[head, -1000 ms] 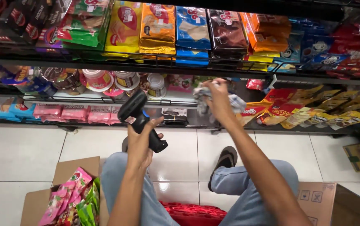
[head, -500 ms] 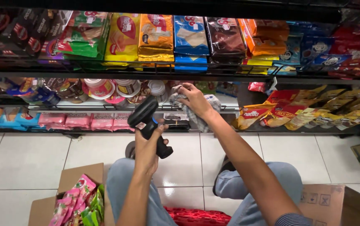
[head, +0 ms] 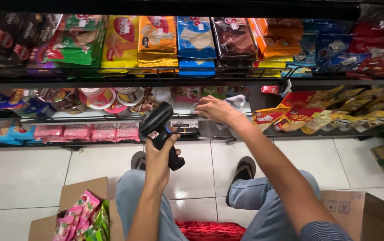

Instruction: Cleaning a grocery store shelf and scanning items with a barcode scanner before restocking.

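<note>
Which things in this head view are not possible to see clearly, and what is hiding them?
- Item under the right hand: head view, covered by the fingers, blurred.
- Handheld scanner: its grip is wrapped by the left hand.
- Cardboard box: cut off by the bottom-right edge.
- Red basket: cut by the bottom edge, flanked by the knees.

Snack packs around the dark shelf rail (head: pixel 111 82)

Above it, yellow (head: pixel 121 42), gold (head: pixel 157 41) and blue (head: pixel 196 41) packs; below it, pink packets (head: pixel 91 132).
</note>
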